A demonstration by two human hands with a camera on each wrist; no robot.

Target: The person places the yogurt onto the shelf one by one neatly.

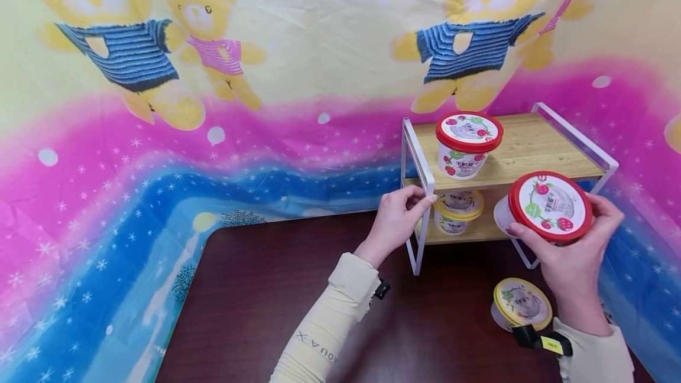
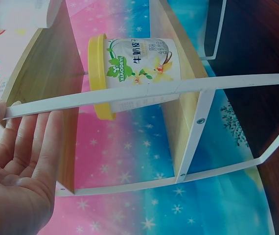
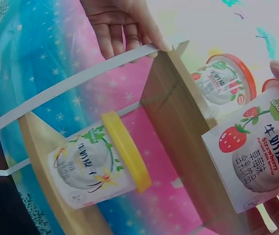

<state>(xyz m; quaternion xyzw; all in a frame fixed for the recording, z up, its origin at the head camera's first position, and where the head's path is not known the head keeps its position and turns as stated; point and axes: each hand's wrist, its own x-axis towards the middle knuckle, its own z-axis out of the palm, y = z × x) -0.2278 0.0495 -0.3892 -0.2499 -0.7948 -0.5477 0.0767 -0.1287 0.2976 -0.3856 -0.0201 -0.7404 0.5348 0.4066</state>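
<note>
My right hand [image 1: 577,265] grips a white tub with a red strawberry lid [image 1: 553,205], tilted in front of the shelf's right part. With thumb and fingers, my left hand [image 1: 396,220] pinches the front left post of the two-tier shelf [image 1: 553,143], seen close in the left wrist view at the white metal frame [image 2: 129,94]. Another red-lidded tub [image 1: 465,146] stands on the top board near its left end. Below it, a yellow-lidded tub [image 1: 457,214] stands on the lower board; its vanilla-flower label [image 3: 88,164] shows in the right wrist view.
A second yellow-lidded tub [image 1: 518,303] stands on the dark wooden table [image 1: 255,300], close to my right wrist. Behind and beside the table hangs a cloth printed with bears [image 1: 122,52]. The shelf's white side rail [image 1: 577,135] rises above the top board.
</note>
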